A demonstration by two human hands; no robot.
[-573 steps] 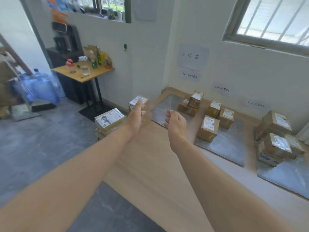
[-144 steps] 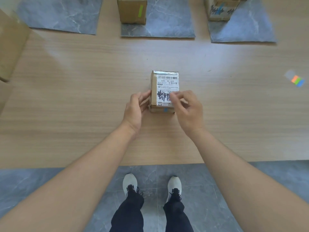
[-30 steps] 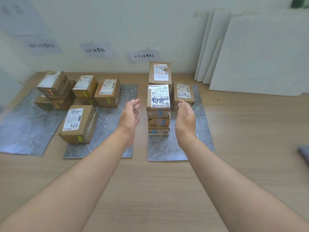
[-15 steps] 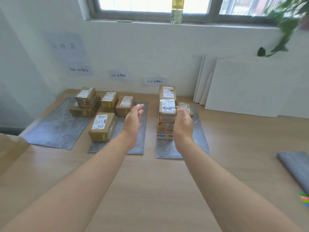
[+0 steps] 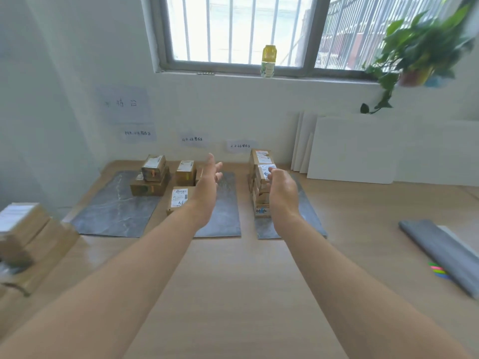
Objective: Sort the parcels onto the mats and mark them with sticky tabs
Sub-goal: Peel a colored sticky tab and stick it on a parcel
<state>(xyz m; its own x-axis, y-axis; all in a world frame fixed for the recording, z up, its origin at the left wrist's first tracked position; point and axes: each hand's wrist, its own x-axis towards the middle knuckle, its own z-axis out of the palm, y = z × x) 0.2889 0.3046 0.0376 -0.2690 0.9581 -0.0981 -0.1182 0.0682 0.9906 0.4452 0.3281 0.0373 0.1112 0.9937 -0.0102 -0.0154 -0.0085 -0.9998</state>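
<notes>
Three grey mats lie side by side on the wooden platform: a left mat (image 5: 111,203), a middle mat (image 5: 225,203) and a right mat (image 5: 305,203). A tall stack of parcels (image 5: 260,200) stands on the right mat, topped by a parcel with a white label (image 5: 264,172). My right hand (image 5: 282,193) hovers in front of that stack with loosely curled fingers and holds nothing. My left hand (image 5: 207,187) is raised over the middle mat, fingers straight, empty. Other parcels sit on the middle mat (image 5: 178,199) and the left mat (image 5: 151,177). Coloured sticky tabs (image 5: 438,270) lie far right.
More parcels (image 5: 23,229) are piled at the left edge. A folded grey mat (image 5: 445,250) lies at the right beside the tabs. White boards (image 5: 363,149) lean on the wall behind the right mat. Paper labels hang on the wall above each mat.
The labelled parcel I handled earlier now tops the stack on the right mat. Both hands have drawn back from it, and my view has lifted and pulled away.
</notes>
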